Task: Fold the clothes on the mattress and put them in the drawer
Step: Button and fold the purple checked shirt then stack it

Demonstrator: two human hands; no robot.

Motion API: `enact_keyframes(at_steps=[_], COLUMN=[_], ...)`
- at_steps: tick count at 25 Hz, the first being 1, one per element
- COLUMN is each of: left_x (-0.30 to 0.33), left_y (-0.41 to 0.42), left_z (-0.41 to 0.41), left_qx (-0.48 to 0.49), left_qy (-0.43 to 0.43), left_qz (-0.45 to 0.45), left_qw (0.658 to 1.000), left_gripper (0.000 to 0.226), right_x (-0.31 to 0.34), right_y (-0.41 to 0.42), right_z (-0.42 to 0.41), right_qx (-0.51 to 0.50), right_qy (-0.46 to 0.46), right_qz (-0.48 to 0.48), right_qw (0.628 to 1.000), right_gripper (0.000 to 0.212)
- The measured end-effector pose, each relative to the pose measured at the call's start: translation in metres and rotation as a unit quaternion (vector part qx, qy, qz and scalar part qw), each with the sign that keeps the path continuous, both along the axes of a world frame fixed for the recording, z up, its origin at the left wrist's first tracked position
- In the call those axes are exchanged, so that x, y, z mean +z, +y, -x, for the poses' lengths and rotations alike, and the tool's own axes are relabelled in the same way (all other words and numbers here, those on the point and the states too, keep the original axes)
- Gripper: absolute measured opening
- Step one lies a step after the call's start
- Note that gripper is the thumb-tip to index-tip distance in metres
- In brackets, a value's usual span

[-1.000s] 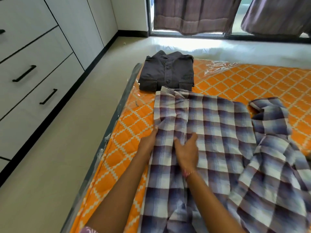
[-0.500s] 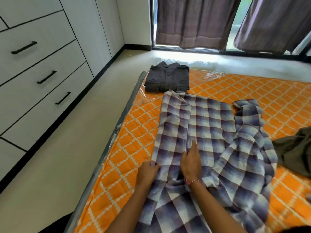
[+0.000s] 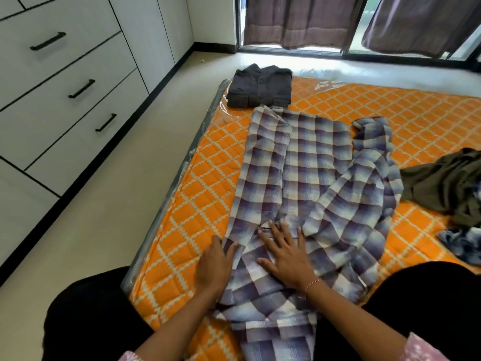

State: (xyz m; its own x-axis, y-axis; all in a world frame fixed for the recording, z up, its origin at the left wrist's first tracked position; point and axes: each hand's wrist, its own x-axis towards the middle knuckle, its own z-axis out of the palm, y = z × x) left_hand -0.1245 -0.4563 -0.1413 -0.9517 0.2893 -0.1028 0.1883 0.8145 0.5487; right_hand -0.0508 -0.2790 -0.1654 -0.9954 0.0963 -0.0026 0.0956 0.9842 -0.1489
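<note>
A blue and white plaid shirt [image 3: 309, 175] lies spread along the orange mattress [image 3: 197, 201], its left side folded inward and a sleeve lying across its right side. My left hand [image 3: 214, 264] rests at the shirt's left edge, fingers lying over the cloth. My right hand [image 3: 285, 255] presses flat on the lower middle of the shirt with fingers spread. A folded dark grey shirt [image 3: 260, 86] sits at the mattress's far left corner. White drawers [image 3: 78, 89] with black handles line the left wall, all closed.
An olive-brown garment [image 3: 450, 182] lies crumpled at the right of the mattress, with a blue patterned cloth [image 3: 463, 243] below it. Pale floor [image 3: 117, 194] runs between mattress and drawers. Dark curtains [image 3: 299, 19] hang at the far window. My dark-clad knees frame the near edge.
Both hands have slid down the plaid shirt toward me, from its middle to its lower part. The view has pulled back, showing the crumpled clothes on the right.
</note>
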Motion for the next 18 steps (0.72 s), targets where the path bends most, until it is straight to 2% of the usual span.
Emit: enact_keyframes(at_steps=[2,3,5,6,7,8,9,10,11,13,15,17,18], left_x=[-0.001,-0.001,-0.008,-0.01,-0.014,-0.015,-0.018,-0.019,-0.02,-0.022,-0.025,-0.026,-0.026], left_y=[-0.001,0.0,0.015,0.027,0.043,0.059,0.074,0.083,0.09,0.094,0.093,0.096,0.097], left_z=[-0.004,-0.003,-0.006,-0.013,-0.02,-0.025,-0.03,-0.033,-0.036,-0.039,-0.035,-0.025,-0.021], left_qx=[-0.001,0.003,-0.047,-0.111,-0.181,-0.243,-0.289,-0.314,-0.33,-0.367,-0.389,-0.368,-0.359], left_qy=[0.019,0.047,0.179,0.25,0.291,0.306,0.313,0.318,0.328,0.323,0.293,0.245,0.219], left_qz=[0.061,0.092,0.127,0.122,0.107,0.089,0.074,0.065,0.056,0.049,0.066,0.103,0.121], left_qw=[0.998,0.995,0.974,0.954,0.933,0.916,0.902,0.892,0.884,0.871,0.871,0.891,0.899], left_gripper=[0.051,0.058,0.066,0.065,0.062,0.057,0.049,0.038,0.027,0.014,0.027,0.059,0.075], right_x=[-0.01,-0.005,0.013,0.028,0.033,0.039,0.043,0.042,0.046,0.051,0.053,0.064,0.066], right_y=[0.004,0.007,0.011,0.013,0.023,0.035,0.049,0.06,0.067,0.077,0.092,0.104,0.108], right_z=[-0.02,-0.025,-0.035,-0.038,-0.039,-0.04,-0.043,-0.043,-0.046,-0.046,-0.04,-0.046,-0.049], right_qx=[-0.088,-0.098,-0.133,-0.222,-0.348,-0.483,-0.594,-0.653,-0.675,-0.68,-0.642,-0.499,-0.435], right_qy=[-0.036,-0.019,0.133,0.216,0.277,0.313,0.306,0.277,0.247,0.212,0.221,0.274,0.31], right_qz=[0.029,0.038,0.062,0.101,0.174,0.271,0.382,0.474,0.521,0.547,0.621,0.765,0.814], right_qw=[0.995,0.994,0.98,0.945,0.879,0.772,0.639,0.522,0.461,0.44,0.392,0.301,0.228], right_gripper=[0.077,0.076,0.054,0.041,0.033,0.031,0.035,0.043,0.051,0.051,0.037,0.036,0.042])
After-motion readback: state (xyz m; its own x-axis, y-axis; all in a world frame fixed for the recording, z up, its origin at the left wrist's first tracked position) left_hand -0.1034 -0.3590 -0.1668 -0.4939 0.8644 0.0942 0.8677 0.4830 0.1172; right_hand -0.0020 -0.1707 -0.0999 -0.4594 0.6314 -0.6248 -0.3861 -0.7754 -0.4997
